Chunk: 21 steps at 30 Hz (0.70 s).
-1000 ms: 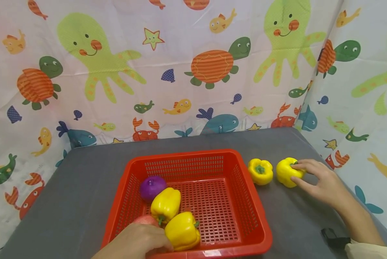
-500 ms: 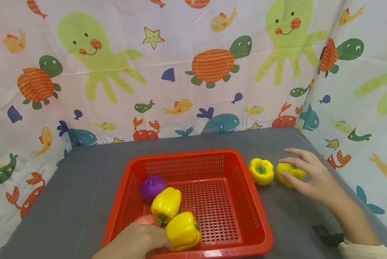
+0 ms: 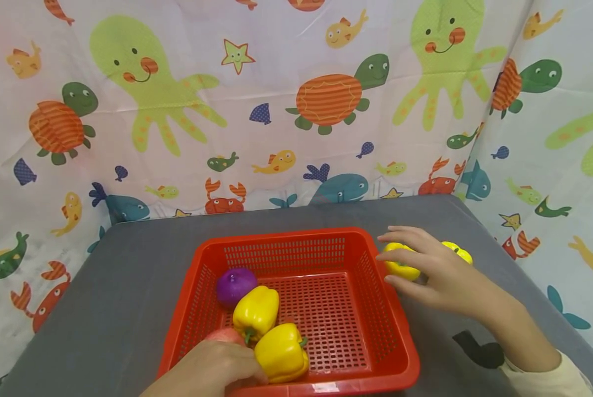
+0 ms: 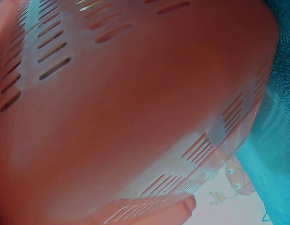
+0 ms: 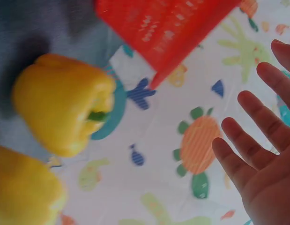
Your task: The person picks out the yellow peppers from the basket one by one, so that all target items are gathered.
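Observation:
My left hand (image 3: 212, 366) grips the near left rim of a red plastic basket (image 3: 360, 380). Inside are two yellow bell peppers (image 3: 257, 310), a round purple vegetable (image 3: 236, 286) and a pinkish-red round item (image 3: 224, 334) partly hidden behind that hand. With fingers spread and nothing held, my right hand (image 3: 442, 275) is over a yellow bell pepper (image 3: 404, 271) beside the basket's right wall. Another yellow bell pepper (image 3: 460, 252) shows behind that hand. Both outside peppers also appear in the right wrist view, left of the right hand (image 5: 271, 159).
The basket stands on a grey tabletop (image 3: 123, 298). Curtains (image 3: 257, 49) printed with sea animals hang along the back and sides. A black strap (image 3: 477, 350) is at the right wrist, near a pale sleeve (image 3: 549, 377).
My right hand has let go of the far right pepper, lifted, and moved left over the pepper beside the basket. The left hand stays at the basket's rim.

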Each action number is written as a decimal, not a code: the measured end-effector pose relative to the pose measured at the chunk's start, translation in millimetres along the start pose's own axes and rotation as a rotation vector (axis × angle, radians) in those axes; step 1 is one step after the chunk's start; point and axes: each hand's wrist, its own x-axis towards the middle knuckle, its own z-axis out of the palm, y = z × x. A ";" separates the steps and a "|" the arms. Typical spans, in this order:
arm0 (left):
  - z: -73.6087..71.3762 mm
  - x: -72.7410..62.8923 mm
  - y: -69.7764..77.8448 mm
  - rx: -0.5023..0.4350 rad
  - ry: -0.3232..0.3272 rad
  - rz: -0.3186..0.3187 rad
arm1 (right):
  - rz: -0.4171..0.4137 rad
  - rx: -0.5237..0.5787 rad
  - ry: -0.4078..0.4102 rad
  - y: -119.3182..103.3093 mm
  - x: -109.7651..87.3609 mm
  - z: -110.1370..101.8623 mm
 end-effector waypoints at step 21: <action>-1.3 -0.1 -1.9 0.019 -0.023 -0.008 | -0.225 0.018 -0.394 -53.1 76.7 25.8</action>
